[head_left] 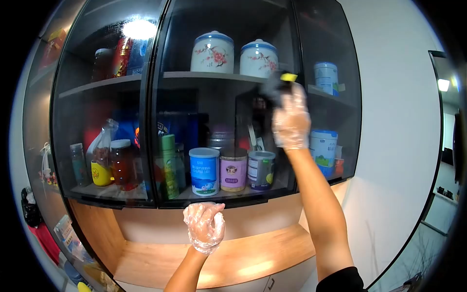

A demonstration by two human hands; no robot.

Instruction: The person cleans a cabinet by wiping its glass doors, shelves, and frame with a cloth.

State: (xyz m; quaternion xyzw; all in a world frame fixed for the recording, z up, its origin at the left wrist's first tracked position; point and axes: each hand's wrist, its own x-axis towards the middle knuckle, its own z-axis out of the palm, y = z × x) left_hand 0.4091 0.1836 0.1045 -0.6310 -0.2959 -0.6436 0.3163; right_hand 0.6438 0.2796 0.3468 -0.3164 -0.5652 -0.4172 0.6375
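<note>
Both hands wear clear plastic gloves. My right hand [292,119] is raised against the glass door [219,107] at its upper right, closed on a dark cloth-like item [277,90] with a yellow patch, blurred by motion. Below the door's bottom edge is my left hand [204,226], its fingers curled; I cannot make out anything in it. Behind the glass, two floral lidded jars [212,53] stand on the upper shelf. A blue can [204,173], a purple can [233,170] and a dark can [261,170] stand on the lower shelf.
Left door section holds a yellow-bottomed bag [101,173] and a red-brown jar [123,165]. More cans [323,151] stand behind the right section. Under the cabinet is a lit wooden ledge [214,263]. A white wall [389,121] and a dark-framed opening lie to the right.
</note>
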